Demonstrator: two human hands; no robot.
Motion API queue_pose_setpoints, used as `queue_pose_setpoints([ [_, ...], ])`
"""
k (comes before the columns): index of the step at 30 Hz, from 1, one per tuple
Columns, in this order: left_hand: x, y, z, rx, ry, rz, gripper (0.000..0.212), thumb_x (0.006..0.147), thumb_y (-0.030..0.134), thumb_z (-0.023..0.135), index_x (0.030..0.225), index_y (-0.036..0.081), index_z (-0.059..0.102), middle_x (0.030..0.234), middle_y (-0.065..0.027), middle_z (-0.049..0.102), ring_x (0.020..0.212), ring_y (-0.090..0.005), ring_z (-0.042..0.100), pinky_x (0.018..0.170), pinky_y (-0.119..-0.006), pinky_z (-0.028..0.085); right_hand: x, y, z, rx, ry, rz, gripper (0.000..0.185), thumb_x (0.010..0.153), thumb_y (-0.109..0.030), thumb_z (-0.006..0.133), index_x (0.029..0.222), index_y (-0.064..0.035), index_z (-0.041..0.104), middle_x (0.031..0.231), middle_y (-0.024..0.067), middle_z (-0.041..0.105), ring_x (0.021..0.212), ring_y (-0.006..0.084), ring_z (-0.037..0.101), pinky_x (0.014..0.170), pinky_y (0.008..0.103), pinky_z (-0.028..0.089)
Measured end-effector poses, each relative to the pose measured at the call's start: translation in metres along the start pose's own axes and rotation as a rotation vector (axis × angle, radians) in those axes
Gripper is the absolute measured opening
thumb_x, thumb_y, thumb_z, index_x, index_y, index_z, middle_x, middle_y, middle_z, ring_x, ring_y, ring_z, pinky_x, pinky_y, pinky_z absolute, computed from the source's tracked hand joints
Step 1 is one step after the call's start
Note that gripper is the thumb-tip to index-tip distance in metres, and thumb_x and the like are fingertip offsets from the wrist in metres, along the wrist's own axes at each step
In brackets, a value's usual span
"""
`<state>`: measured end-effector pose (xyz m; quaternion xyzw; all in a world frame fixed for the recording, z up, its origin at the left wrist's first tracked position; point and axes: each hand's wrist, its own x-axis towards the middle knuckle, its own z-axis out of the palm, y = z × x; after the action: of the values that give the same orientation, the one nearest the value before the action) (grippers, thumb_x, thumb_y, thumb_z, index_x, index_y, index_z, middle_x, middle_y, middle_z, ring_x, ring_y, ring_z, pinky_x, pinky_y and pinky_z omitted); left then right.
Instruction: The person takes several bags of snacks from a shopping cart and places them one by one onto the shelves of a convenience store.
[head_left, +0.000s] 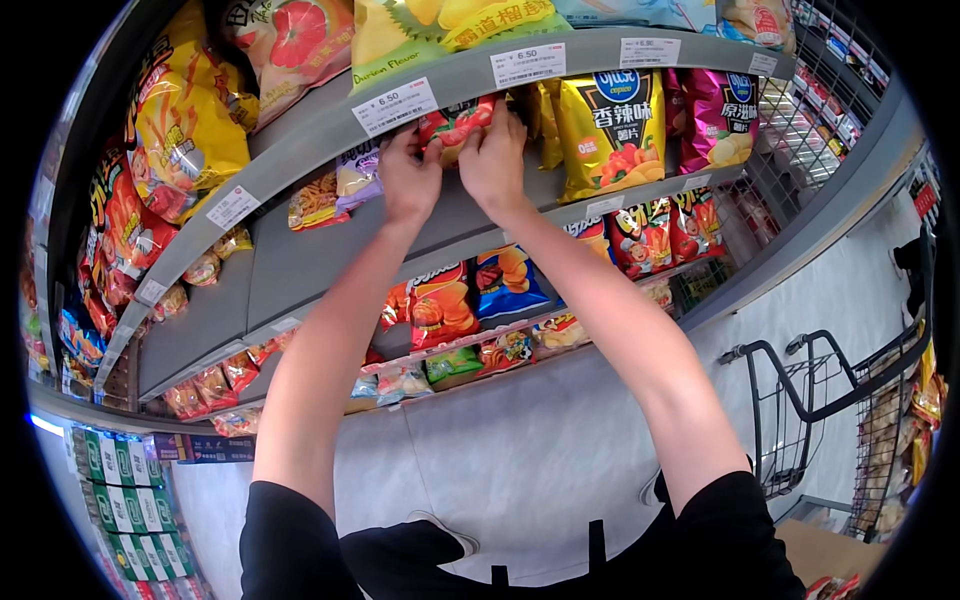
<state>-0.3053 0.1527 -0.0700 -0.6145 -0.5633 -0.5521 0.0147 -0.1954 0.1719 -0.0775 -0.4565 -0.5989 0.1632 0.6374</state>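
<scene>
Both my hands reach into a grey metal shelf (330, 259), under the lip of the shelf above. Between them sits a red snack bag (457, 124) printed with tomatoes or peppers, its top hidden by that lip. My left hand (411, 176) grips the bag's left side with thumb and fingers. On its right side, my right hand (493, 161) has the thumb on the front and the fingers up along the edge. A purple and white bag (358, 176) stands just left of my left hand. Right of my right hand is a yellow chip bag (611, 139).
A magenta chip bag (718, 120) stands farther right, by a wire mesh side panel (795, 135). The upper shelf edge (465, 75) carries price tags and curves close above my hands. Lower shelves hold more snack bags (442, 304). A shopping cart (802, 405) stands at the right.
</scene>
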Motion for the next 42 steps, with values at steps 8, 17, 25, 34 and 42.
queue_pose_setpoints([
  [8, 0.006, 0.012, 0.047, -0.007, 0.022, -0.267, 0.027, 0.065, 0.004, 0.064, 0.091, -0.003, 0.058, 0.088, -0.0196, 0.060, 0.084, -0.0358, 0.057, 0.076, -0.042, 0.045, 0.012, 0.017, -0.022, 0.089, -0.176, 0.193, 0.050, 0.076, -0.009, 0.051, 0.120, 0.0083, 0.036, 0.117, 0.0331, 0.044, 0.112, 0.0465, 0.039, 0.100, 0.0446, 0.030],
  [17, 0.001, 0.065, 0.009, 0.321, -0.041, -0.250, 0.033, 0.078, 0.012, 0.057, 0.109, 0.001, 0.054, 0.107, -0.0182, 0.058, 0.098, -0.0289, 0.056, 0.085, -0.036, 0.042, -0.033, -0.067, -0.111, 0.242, -0.344, 0.428, 0.031, 0.084, -0.009, 0.050, 0.112, 0.0041, 0.051, 0.102, 0.0205, 0.062, 0.094, 0.0263, 0.062, 0.080, 0.0328, 0.047],
  [25, -0.125, 0.187, -0.064, -0.424, -0.257, -0.848, 0.021, 0.089, 0.016, 0.052, 0.098, -0.003, 0.052, 0.089, -0.0099, 0.059, 0.082, -0.0149, 0.058, 0.071, -0.026, 0.047, -0.076, -0.119, -0.219, 0.460, -0.126, 0.823, 0.021, 0.089, -0.008, 0.050, 0.107, 0.0014, 0.054, 0.095, 0.0110, 0.064, 0.085, 0.0167, 0.062, 0.073, 0.0260, 0.050],
  [34, -0.159, 0.305, -0.081, -0.818, -0.814, -0.992, 0.030, 0.094, 0.023, 0.045, 0.101, -0.005, 0.050, 0.097, -0.0147, 0.056, 0.086, -0.0233, 0.061, 0.070, -0.034, 0.055, -0.132, -0.175, -0.382, 0.241, 0.336, 0.916, 0.023, 0.083, -0.006, 0.058, 0.105, -0.0015, 0.055, 0.095, 0.0095, 0.063, 0.082, 0.0134, 0.061, 0.069, 0.0253, 0.050],
  [42, -0.128, 0.411, -0.054, -0.815, -1.359, -0.752, 0.033, 0.094, 0.026, 0.043, 0.101, -0.006, 0.049, 0.093, -0.0170, 0.058, 0.082, -0.0248, 0.062, 0.070, -0.034, 0.055, -0.172, -0.225, -0.500, 0.277, 0.918, 0.860, 0.022, 0.079, -0.002, 0.061, 0.100, 0.0003, 0.058, 0.092, 0.0091, 0.062, 0.082, 0.0141, 0.060, 0.067, 0.0262, 0.052],
])
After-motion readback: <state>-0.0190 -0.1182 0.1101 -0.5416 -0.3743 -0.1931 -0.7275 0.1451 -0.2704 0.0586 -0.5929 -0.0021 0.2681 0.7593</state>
